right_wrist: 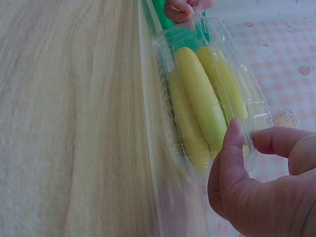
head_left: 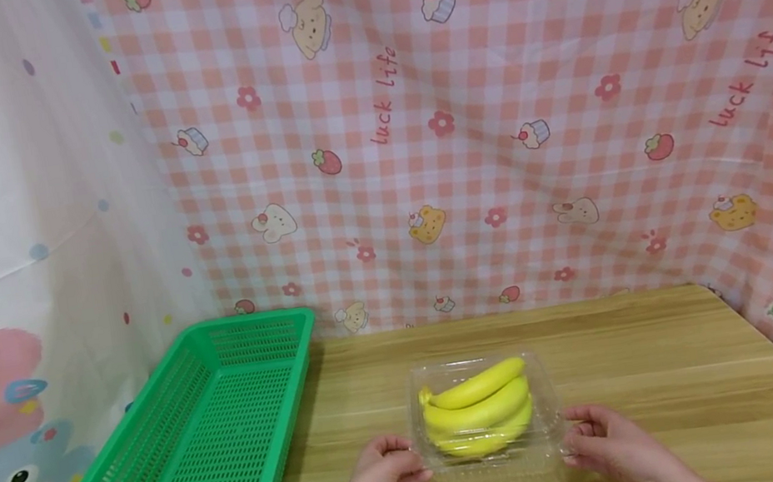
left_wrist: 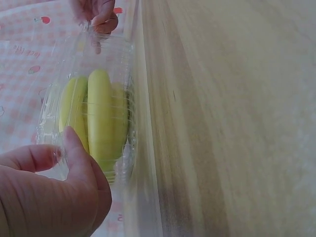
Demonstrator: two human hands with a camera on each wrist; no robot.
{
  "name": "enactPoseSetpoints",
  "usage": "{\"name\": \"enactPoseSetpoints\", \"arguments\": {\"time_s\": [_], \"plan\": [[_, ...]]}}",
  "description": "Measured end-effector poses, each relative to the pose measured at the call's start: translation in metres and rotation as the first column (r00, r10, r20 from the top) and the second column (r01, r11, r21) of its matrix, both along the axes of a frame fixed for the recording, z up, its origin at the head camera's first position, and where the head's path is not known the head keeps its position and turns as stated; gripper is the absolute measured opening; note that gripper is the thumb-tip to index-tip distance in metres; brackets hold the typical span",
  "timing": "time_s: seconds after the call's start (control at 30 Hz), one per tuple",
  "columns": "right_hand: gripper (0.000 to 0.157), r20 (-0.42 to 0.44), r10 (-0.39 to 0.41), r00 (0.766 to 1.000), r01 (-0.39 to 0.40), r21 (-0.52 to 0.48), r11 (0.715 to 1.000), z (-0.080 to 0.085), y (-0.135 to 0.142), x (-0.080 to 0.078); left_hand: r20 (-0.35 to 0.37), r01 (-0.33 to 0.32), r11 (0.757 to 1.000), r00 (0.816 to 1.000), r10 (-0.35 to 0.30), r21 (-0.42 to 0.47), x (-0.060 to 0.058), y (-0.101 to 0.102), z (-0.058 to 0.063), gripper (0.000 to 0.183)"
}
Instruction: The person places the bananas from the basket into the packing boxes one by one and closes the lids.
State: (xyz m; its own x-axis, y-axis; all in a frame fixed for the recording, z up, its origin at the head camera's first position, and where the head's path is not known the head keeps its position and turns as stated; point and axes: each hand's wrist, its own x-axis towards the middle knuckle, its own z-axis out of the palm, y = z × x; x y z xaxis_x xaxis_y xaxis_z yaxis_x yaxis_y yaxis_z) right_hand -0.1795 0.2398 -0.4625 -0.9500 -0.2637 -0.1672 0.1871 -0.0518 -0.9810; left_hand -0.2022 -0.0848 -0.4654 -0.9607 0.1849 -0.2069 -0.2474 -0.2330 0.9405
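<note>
A bunch of yellow bananas (head_left: 478, 411) lies inside a clear plastic box (head_left: 547, 418) at the front middle of the table. The box's lid lies down over the fruit. At its left edge, my left hand (head_left: 388, 477) pinches the plastic between thumb and fingers. My right hand (head_left: 612, 448) pinches the opposite edge in the same way. From the left wrist view, the thumb and forefinger of the left hand (left_wrist: 59, 192) meet at the box's near corner. In the right wrist view the right hand (right_wrist: 266, 182) grips the other end, with the bananas (right_wrist: 200, 94) visible through the plastic.
A green plastic basket (head_left: 279, 426) with slotted walls stands on the wooden table (head_left: 360, 363), left of the box. Behind the table hangs a pink checked cloth (head_left: 379, 192). A white patterned cloth (head_left: 67, 190) hangs along the left side.
</note>
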Motion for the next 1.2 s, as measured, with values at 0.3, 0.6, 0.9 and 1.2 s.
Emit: {"name": "enactPoseSetpoints", "arguments": {"time_s": [0.3, 0.6, 0.9, 1.2], "plan": [[0.060, -0.024, -0.018, 1.000, 0.019, 0.025, 1.000, 0.000, -0.002, 0.001, -0.008, -0.002, 1.000, 1.000, 0.002, -0.011, 0.001, -0.001, 0.002, 0.026], [0.057, -0.037, -0.046, 0.998, 0.049, 0.074, 0.996, 0.000, -0.004, -0.001, -0.020, 0.003, 1.000, 1.000, -0.003, -0.003, 0.001, -0.001, 0.001, 0.026], [0.061, -0.131, 0.002, 0.991, 0.018, 0.153, 0.988, 0.001, 0.000, -0.001, 0.001, 0.026, 0.999, 1.000, -0.026, -0.047, 0.001, -0.004, 0.001, 0.024], [0.050, -0.233, -0.083, 0.969, 0.164, 0.357, 0.920, 0.009, 0.002, -0.001, -0.106, 0.039, 0.959, 0.992, -0.072, -0.282, 0.002, -0.021, 0.012, 0.032]]}}
